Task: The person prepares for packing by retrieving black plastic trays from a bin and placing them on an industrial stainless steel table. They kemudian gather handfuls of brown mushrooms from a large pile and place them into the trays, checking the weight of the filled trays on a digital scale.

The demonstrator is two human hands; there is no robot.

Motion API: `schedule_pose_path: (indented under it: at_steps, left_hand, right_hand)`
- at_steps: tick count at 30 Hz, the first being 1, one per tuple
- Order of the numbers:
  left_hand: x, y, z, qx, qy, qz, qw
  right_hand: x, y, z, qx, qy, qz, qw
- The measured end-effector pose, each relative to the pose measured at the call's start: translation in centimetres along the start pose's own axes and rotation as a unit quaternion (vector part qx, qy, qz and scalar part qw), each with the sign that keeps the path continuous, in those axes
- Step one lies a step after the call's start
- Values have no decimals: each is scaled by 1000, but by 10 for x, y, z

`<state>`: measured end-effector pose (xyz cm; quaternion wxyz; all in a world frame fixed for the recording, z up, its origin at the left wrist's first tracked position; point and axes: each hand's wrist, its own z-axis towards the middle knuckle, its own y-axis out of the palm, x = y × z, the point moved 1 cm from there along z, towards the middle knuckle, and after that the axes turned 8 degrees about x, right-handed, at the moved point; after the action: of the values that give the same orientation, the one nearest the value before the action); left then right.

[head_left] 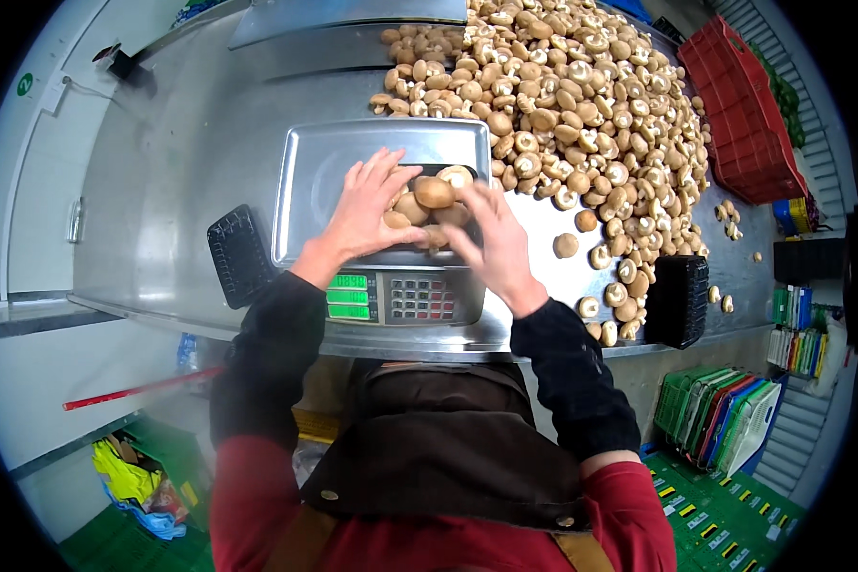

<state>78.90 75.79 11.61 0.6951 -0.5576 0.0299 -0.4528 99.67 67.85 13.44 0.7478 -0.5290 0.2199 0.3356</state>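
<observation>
A heap of brown mushrooms sits in a black tray on the steel pan of a digital scale. My left hand lies along the left side of this heap, its fingers stretched and its thumb against the near mushrooms. On the other side my right hand curves round the heap, thumb and fingers apart and slightly blurred. Both hands touch or nearly touch the mushrooms. Much of the tray is hidden by them. Green displays and a keypad show on the scale's front.
A large pile of loose mushrooms covers the back and right of the steel table. One black tray lies left of the scale, another stands at the right front edge. A red crate leans at the far right.
</observation>
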Motion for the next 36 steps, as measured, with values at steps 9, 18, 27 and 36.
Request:
schedule_pose_path:
  at_steps: [9,18,27,36]
  left_hand:
    - [2,5,13,-40,9,-39,998]
    - [-1,9,12,10,14,-63,998]
    - [7,8,8,-10,49,4,999]
    - [-20,-55,-37,170,-269,-84,944]
  right_hand:
    - [16,20,-27,-42,-96,34,994]
    - [24,20,-35,-38,-171,-39,984]
    - [20,22,-39,-74,-119,-96,985]
    - [31,-29,-28,80,133,71,985]
